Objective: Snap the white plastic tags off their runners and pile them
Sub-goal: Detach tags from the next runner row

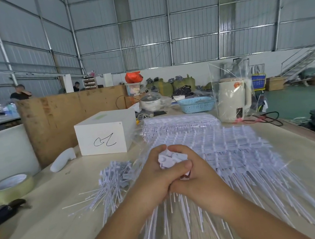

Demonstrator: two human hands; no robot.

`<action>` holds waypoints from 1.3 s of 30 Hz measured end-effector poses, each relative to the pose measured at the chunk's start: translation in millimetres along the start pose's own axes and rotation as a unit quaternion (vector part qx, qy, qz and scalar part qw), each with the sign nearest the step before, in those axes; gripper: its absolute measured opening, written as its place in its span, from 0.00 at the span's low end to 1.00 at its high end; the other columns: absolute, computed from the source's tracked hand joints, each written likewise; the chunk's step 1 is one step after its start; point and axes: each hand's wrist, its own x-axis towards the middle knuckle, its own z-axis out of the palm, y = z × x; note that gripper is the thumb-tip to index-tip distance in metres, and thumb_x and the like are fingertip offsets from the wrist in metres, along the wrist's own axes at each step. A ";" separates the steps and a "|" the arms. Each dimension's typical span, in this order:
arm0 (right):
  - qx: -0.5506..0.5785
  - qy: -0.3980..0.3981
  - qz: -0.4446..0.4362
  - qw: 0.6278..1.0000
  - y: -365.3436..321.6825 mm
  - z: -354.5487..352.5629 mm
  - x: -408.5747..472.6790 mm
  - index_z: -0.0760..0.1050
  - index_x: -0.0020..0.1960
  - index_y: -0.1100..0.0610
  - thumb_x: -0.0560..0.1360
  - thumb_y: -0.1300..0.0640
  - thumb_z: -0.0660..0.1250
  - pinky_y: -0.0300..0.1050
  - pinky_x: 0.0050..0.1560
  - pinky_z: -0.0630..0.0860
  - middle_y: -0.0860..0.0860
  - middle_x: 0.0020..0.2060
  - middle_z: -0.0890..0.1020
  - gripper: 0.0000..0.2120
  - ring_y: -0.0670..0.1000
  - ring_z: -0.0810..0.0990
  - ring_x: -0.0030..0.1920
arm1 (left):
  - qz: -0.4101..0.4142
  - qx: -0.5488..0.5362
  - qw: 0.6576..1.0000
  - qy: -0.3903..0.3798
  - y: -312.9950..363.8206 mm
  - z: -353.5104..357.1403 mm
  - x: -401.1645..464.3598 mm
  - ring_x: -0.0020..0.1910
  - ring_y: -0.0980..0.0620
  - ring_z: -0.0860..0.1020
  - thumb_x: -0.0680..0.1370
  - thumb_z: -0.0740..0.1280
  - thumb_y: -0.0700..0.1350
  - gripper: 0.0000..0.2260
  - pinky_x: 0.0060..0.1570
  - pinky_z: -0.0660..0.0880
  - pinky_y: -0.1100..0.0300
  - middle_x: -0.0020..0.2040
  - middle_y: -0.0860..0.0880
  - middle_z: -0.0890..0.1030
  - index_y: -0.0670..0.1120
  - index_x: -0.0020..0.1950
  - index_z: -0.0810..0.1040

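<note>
Both hands, left hand (154, 175) and right hand (194, 175), grip together a clump of white tags (170, 159); the white box (105, 137) on the bench (47, 224) bears an unreadable scrawl.

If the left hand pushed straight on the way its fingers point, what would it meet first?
The left hand grips a bunch of tags together with the right hand. Its fingers point up and right in the picture, so it would probably meet the sheets of tags on runners first; depth is unclear.

two bare forearms seen, entering from bottom edge. no sleeves, gloves, rings or watch worn. left hand (154, 178) and right hand (194, 177) uncovered; short nails shown.
</note>
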 end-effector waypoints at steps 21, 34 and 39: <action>0.114 0.084 0.052 0.989 -5.0 18.5 50.3 0.74 0.50 0.55 0.70 0.79 0.63 0.43 0.21 0.74 0.51 0.32 0.82 0.20 0.53 0.79 0.28 | 0.050 0.013 0.998 0.034 -8.3 -31.2 15.6 0.29 0.49 0.77 0.64 0.71 0.60 0.42 0.26 0.70 0.60 0.43 0.39 0.79 0.61 0.76 0.56; 0.038 0.110 0.178 0.977 14.2 4.3 58.6 0.61 0.68 0.46 0.67 0.70 0.75 0.51 0.55 0.79 0.53 0.55 0.78 0.38 0.55 0.81 0.55 | 0.127 0.206 0.953 0.181 -16.9 -62.0 29.3 0.28 0.60 0.74 0.75 0.62 0.33 0.23 0.30 0.69 0.63 0.37 0.57 0.80 0.57 0.63 0.75; -0.069 0.021 0.240 0.968 14.6 -7.6 51.3 0.80 0.43 0.62 0.70 0.70 0.70 0.50 0.46 0.80 0.59 0.35 0.82 0.05 0.53 0.80 0.34 | 0.110 0.345 0.884 0.296 -19.4 -78.4 28.0 0.35 0.53 0.76 0.79 0.60 0.38 0.29 0.32 0.69 0.60 0.44 0.51 0.75 0.60 0.76 0.60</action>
